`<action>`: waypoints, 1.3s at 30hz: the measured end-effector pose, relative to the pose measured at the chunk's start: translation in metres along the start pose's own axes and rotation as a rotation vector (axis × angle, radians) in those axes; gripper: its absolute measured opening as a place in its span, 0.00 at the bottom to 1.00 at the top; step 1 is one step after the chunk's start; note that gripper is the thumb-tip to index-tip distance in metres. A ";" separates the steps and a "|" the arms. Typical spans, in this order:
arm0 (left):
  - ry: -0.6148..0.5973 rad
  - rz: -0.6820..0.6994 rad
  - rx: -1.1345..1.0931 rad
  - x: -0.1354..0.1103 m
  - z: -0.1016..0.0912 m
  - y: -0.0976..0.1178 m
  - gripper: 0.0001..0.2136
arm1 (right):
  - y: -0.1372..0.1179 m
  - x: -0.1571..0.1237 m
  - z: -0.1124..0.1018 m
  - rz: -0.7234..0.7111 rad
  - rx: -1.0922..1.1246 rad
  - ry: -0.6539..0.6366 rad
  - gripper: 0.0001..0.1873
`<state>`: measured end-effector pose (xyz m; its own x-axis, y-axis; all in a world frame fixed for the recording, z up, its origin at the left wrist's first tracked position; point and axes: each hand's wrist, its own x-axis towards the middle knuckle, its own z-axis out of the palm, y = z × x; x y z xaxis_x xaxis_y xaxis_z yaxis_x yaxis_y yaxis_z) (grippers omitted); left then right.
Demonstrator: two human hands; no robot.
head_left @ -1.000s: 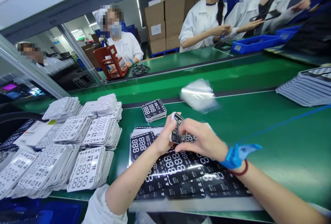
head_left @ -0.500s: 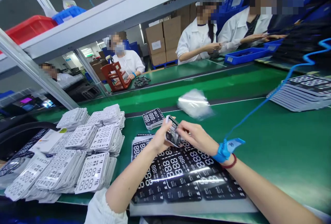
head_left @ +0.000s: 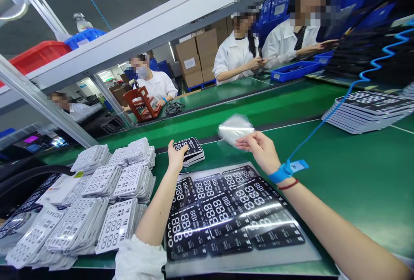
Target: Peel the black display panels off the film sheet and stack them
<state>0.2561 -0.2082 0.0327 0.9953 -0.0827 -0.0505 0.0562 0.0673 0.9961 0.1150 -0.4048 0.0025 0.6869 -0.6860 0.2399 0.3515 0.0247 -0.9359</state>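
My left hand (head_left: 177, 156) is closed on a black display panel (head_left: 189, 144) with white digit segments, thumb over its face. The panel lies on or just above a small stack of panels (head_left: 195, 159); I cannot tell if it touches. Over to the right, my right hand (head_left: 260, 150) has its fingers pinched at the edge of a pile of clear plastic film (head_left: 234, 129). A blue wrist strap (head_left: 284, 172) circles that wrist. Below both hands lies a sheet of black printed overlays (head_left: 223, 211) on a pale backing.
Stacks of white digit-printed plates (head_left: 100, 181) crowd the left side. A tall stack of black-faced panels (head_left: 368, 112) stands at the right, crossed by the strap's blue coiled cord (head_left: 347, 92). Across the bench, co-workers in white coats (head_left: 237, 56) sit near a blue tray (head_left: 293, 71).
My hands have parted. The left has carried the panel forward and left to the small stack, and the right has moved from the panel to the film pile. The view has shifted slightly.
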 end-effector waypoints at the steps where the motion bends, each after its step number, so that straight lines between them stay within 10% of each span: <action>1: 0.013 0.042 0.073 0.000 0.000 -0.003 0.31 | 0.000 0.000 0.000 0.003 -0.003 0.001 0.19; 12: 0.035 0.386 0.692 -0.034 0.000 0.003 0.27 | 0.014 0.015 -0.011 0.003 0.079 0.126 0.18; 17: -0.635 0.508 0.932 -0.101 -0.005 0.005 0.27 | 0.029 0.039 -0.018 -0.297 -0.403 0.204 0.15; 23: -1.163 0.371 1.036 -0.125 -0.007 -0.007 0.52 | 0.051 0.057 -0.014 -0.314 -0.764 -0.265 0.17; 39: -0.849 0.373 1.010 -0.090 -0.002 -0.022 0.37 | 0.005 0.019 -0.038 -0.061 -0.750 -0.909 0.23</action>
<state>0.1657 -0.2000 0.0155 0.5643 -0.8221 -0.0759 -0.6471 -0.4975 0.5777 0.1053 -0.4452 -0.0073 0.9891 0.1066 0.1017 0.1464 -0.6316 -0.7613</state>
